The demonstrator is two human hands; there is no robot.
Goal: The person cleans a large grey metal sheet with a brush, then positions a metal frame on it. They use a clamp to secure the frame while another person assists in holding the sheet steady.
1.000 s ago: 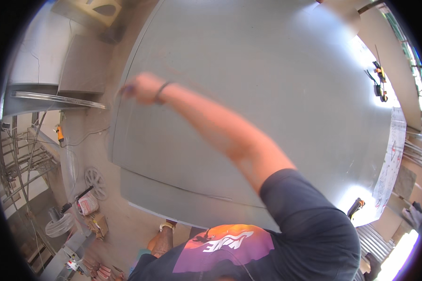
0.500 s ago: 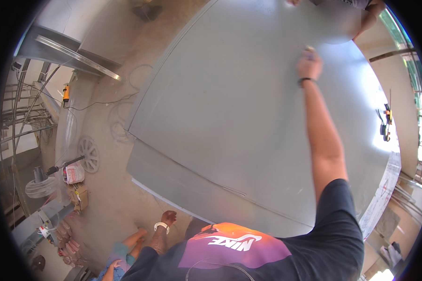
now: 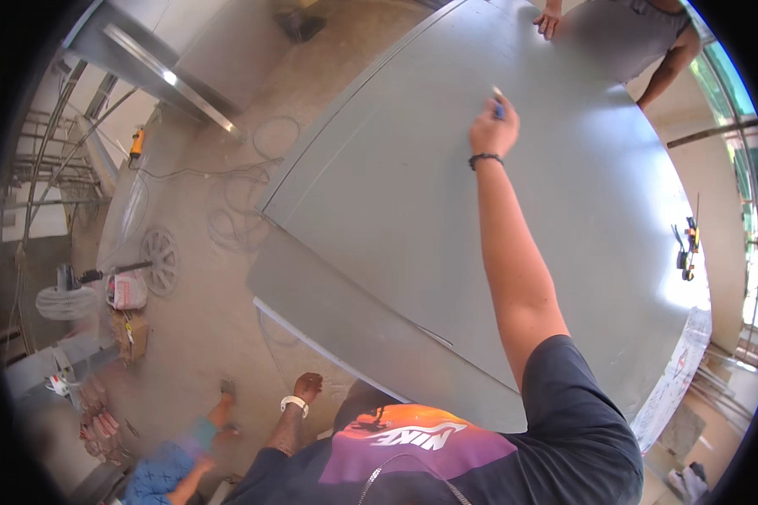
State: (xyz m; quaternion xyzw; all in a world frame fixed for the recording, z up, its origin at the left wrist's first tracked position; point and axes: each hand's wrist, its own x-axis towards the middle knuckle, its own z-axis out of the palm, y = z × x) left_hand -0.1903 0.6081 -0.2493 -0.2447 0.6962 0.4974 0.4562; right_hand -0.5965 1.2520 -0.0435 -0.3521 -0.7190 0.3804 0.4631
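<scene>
Because the right hand [image 3: 493,130] is stretched far out, its fingers closed around a small blue marker [image 3: 498,108] whose tip meets the grey metal sheet [image 3: 413,210], any wobble of the arm could skew the mark or let the marker slip. The left hand [image 3: 309,386] hangs below the sheet's near edge, fingers loosely curled and holding nothing. Beyond the fingertips the sheet lies flat, smooth and dull grey, a second panel lapped beneath its near edge.

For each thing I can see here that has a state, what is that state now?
right hand: raised, closed on a small blue marker, tip against the sheet
left hand: hanging low beside the sheet's edge, empty
grey metal sheet: lying flat
co-worker's hand: resting on the sheet's far edge
cable: loose on the floor
</scene>
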